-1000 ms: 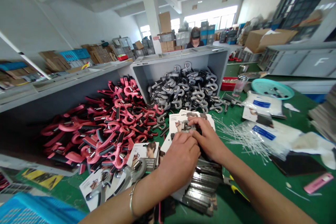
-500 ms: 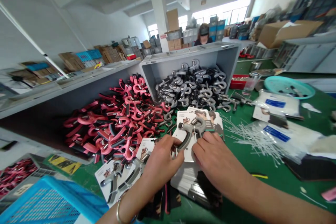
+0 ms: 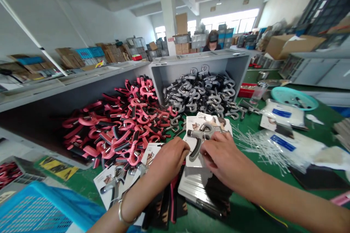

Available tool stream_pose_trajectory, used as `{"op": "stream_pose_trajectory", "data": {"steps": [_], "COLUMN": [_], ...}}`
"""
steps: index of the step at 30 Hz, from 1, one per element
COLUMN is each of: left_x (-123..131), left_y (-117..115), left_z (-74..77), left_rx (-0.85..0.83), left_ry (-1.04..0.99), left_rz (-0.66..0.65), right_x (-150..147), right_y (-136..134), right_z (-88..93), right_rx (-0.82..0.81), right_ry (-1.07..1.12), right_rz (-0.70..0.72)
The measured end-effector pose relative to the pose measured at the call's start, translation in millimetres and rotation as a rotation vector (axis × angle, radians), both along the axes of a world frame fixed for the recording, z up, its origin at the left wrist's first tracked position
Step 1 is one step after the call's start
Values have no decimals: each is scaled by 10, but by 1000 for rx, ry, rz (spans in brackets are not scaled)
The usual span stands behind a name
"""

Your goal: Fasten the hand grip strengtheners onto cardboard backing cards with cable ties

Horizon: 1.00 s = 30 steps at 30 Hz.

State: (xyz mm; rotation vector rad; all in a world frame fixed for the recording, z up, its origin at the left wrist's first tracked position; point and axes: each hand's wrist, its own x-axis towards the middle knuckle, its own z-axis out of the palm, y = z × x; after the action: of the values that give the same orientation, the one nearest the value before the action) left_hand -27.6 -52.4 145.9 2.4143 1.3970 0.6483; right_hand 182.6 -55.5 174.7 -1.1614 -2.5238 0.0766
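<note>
A grey hand grip strengthener point(image 3: 196, 147) with a black-padded handle and a metal spring lies on a printed card point(image 3: 192, 123). My right hand point(image 3: 224, 156) is closed around its right handle, and those fingertips are partly hidden. My left hand point(image 3: 170, 158) is closed in a pinch at the card's left edge; what lies between its fingers cannot be made out. Beneath them is a stack of cards point(image 3: 193, 185). Left of the stack, more grey grip strengtheners point(image 3: 116, 179) lie on cards, partly behind my left forearm.
Grey crates hold red grip strengtheners point(image 3: 109, 123) at left and grey ones point(image 3: 202, 89) ahead. Loose white zip ties point(image 3: 265, 147) and plastic bags point(image 3: 290, 142) lie right, below a turquoise tray point(image 3: 311, 102). A blue basket point(image 3: 41, 207) stands front left. A person point(image 3: 212, 42) is behind the crates.
My left hand has lifted slightly away from the grip strengthener's padded handle, and its fingers have closed into a pinch. My right hand stays on the other handle. The view has shifted slightly.
</note>
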Motion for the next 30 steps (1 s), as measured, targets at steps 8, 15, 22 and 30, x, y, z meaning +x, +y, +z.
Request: {"op": "stream_pose_trajectory", "data": {"steps": [8, 15, 22, 30], "left_x": [120, 192, 253, 341], "left_y": [-5, 137, 114, 145], "left_z": [-6, -144, -138, -136], "left_rx": [115, -31, -157, -285], "left_ry": [-233, -486, -604, -694], "left_rz": [-73, -91, -29, 25], "right_x": [147, 172, 324, 348], "right_y": [159, 178, 207, 204], "right_z": [-156, -257, -206, -156], "right_rx": [-230, -212, -165, -10], "right_ry": [344, 494, 440, 118], "right_rz": [116, -77, -55, -7]}}
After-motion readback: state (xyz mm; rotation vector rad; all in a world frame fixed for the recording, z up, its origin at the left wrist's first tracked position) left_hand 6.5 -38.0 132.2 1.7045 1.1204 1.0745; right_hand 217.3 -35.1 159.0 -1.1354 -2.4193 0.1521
